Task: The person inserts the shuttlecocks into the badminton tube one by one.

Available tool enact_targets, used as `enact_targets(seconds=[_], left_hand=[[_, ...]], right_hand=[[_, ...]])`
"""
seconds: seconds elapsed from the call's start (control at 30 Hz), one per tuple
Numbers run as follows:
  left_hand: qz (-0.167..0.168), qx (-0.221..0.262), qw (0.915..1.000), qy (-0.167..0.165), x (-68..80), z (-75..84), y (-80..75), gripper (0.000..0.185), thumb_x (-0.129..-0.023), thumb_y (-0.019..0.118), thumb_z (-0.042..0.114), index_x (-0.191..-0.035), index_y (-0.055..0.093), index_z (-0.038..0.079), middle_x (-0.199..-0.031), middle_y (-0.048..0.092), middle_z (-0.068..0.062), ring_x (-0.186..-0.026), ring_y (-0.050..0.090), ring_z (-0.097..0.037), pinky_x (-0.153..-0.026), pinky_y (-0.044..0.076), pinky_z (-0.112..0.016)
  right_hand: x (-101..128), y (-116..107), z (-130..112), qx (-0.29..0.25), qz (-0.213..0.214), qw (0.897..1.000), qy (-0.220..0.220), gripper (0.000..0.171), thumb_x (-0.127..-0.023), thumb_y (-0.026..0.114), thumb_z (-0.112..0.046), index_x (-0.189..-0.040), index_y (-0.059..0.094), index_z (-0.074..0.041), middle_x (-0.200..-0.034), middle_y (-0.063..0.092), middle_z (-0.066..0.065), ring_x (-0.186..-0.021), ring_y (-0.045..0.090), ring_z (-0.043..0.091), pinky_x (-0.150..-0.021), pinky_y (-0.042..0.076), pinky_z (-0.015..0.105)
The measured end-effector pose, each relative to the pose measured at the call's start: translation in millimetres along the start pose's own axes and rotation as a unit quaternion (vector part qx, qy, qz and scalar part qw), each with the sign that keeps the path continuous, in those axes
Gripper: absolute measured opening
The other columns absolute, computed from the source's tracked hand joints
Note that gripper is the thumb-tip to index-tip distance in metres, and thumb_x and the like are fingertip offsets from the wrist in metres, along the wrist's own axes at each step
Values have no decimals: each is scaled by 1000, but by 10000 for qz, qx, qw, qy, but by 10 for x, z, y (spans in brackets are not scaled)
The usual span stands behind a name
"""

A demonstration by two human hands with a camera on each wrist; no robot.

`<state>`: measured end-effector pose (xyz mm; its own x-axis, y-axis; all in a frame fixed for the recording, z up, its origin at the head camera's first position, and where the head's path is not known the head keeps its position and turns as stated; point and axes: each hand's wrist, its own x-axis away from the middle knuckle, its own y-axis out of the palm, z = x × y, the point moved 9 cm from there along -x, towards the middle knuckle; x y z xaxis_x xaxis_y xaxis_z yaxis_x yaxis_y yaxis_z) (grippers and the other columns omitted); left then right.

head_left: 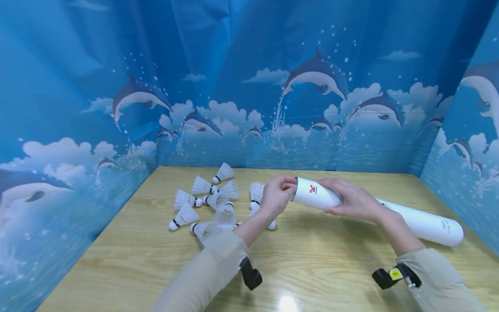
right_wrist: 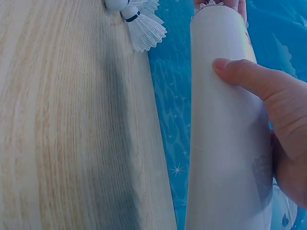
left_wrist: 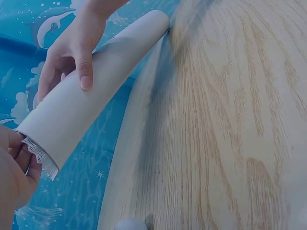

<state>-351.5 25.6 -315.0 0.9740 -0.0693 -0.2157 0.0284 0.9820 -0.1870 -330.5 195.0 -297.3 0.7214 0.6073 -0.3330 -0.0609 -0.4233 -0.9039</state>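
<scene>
A long white tube slants across the right half of the table in the head view, its mouth raised toward the left. My right hand grips the tube round its body, thumb along the near side in the right wrist view. At the mouth, my left hand has its curled fingers on a white shuttlecock. Only the lacy skirt edge of that shuttlecock shows; the rest is inside the tube. A small red mark is printed near the mouth.
Several loose white shuttlecocks lie left of the tube on the wooden table, some close by my left forearm. A blue dolphin-print curtain stands behind the table and along both sides.
</scene>
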Motion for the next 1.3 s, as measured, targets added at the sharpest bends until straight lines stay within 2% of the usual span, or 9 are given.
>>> enact_targets(seconds=[0.23, 0.53, 0.83, 1.03, 1.17, 1.3], left_hand=[[-72, 136, 9999, 62, 19, -11, -6, 12, -86, 63, 6, -97, 67, 4, -89, 70, -4, -84, 64, -10, -72, 50, -22], [-253, -617, 9974, 284, 65, -12, -89, 9, -86, 67, 17, -89, 71, 10, -81, 67, 4, -75, 58, -7, -65, 48, -23], [-539, -886, 9936, 457, 101, -16, -39, 6, -86, 65, 10, -89, 70, 8, -84, 68, 2, -75, 58, -7, -66, 48, -21], [-580, -992, 9924, 443, 104, -14, -18, 6, -87, 65, 10, -90, 70, 8, -86, 68, 2, -77, 58, -7, -66, 48, -21], [-579, -988, 9927, 372, 104, -7, -59, 7, -87, 65, 13, -91, 70, 10, -86, 68, 3, -79, 59, -8, -68, 49, -23], [-524, -1106, 9917, 394, 112, 20, -163, 9, -87, 65, 15, -93, 70, 10, -86, 68, 2, -80, 60, -10, -69, 49, -24]], right_hand=[[-2, 17, 9, -7, -79, 9999, 114, 74, -74, 78, -26, -137, 42, -10, -132, 49, 16, -114, 49, 37, -84, 44, 56], [15, -30, 27, 43, 46, 9999, 153, 74, -72, 80, -21, -135, 44, -9, -128, 52, 15, -109, 52, 35, -82, 45, 55], [30, -14, 21, 60, 1, 9999, 148, 72, -74, 79, -23, -135, 44, -8, -130, 50, 16, -110, 51, 36, -80, 46, 54], [31, -4, 32, 5, -70, 9996, 268, 72, -75, 79, -23, -136, 43, -8, -130, 50, 16, -110, 51, 37, -80, 46, 55], [32, -24, 28, 15, -61, 9996, 262, 73, -74, 79, -23, -136, 43, -7, -130, 50, 17, -110, 51, 37, -81, 45, 56], [33, -41, 30, 98, -7, 9997, 203, 74, -74, 79, -24, -136, 43, -7, -129, 51, 16, -109, 51, 36, -82, 45, 56]])
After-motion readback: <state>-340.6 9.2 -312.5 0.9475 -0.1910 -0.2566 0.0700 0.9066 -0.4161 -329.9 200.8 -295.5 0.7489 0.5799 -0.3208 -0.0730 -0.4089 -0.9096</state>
